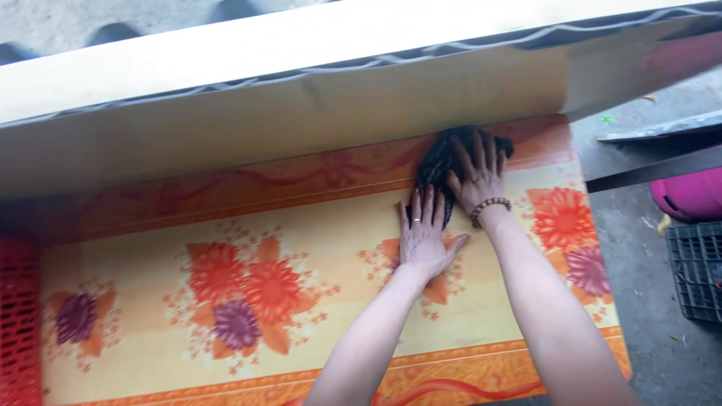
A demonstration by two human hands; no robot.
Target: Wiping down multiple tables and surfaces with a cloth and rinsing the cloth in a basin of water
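A: Item, right hand (478, 179)?
B: I log it fingers spread, pressing the dark cloth (444, 162) at the floral mat's (150, 346) far edge.
A: Left hand (423, 234)?
B: Flat, empty, beside it; open mat leftward.

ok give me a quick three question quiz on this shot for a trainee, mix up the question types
1. True or false: the right hand presses on a dark cloth.
2. Where does the left hand lie? A) flat on the flowered mat B) on the red crate C) on the black crate
3. Fill in: the wrist of the right hand wears a beaded ____.

Key
1. True; the spread fingers lie on the cloth near the mat's far edge.
2. A; its palm lies flat on the mat, with the fingertips at the cloth's near edge.
3. Bracelet.
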